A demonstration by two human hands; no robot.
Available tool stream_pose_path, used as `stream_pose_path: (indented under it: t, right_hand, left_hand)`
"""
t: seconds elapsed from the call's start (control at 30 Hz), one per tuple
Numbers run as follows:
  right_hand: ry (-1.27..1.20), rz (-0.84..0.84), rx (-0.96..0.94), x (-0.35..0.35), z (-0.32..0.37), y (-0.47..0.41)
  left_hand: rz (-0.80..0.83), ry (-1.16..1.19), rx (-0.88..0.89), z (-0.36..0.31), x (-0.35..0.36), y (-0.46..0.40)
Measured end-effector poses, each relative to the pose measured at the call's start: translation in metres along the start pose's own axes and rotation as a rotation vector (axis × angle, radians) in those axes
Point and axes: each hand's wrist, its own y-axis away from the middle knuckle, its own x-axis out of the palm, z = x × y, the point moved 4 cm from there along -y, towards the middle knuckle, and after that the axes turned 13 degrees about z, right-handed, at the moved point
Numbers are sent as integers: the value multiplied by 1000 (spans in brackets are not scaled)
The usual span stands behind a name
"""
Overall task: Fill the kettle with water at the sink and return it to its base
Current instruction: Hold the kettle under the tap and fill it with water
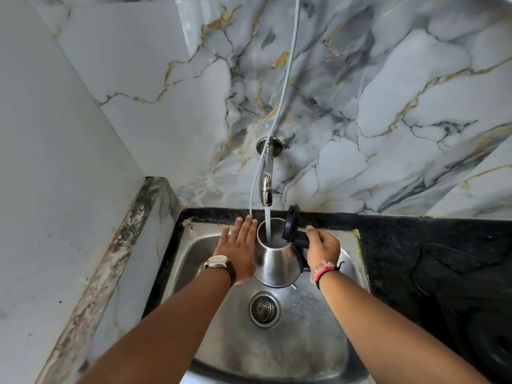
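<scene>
A steel kettle [277, 261] hangs over the steel sink [304, 342], its black lid [291, 223] flipped up. Water streams from the chrome tap [266, 187] on the wall straight into the kettle's open mouth. My right hand [322, 249] is shut on the kettle's black handle on its right side. My left hand [238, 245] lies flat with fingers straight against the kettle's left wall. The kettle's base is not in view.
A round drain strainer [264, 309] sits in the sink floor below the kettle. A thin grey hose [288, 79] hangs down the marble wall to the sink's back edge. Black countertop [415, 245] stretches right, with a dark stove [471, 314] on it. A white wall closes the left.
</scene>
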Motion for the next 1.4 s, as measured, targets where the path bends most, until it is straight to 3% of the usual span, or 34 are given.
stream_pose_path:
  t: [1.4]
  right_hand:
    - [17, -9, 28, 6, -5, 0]
  left_hand:
    - [14, -15, -18, 2, 2, 2]
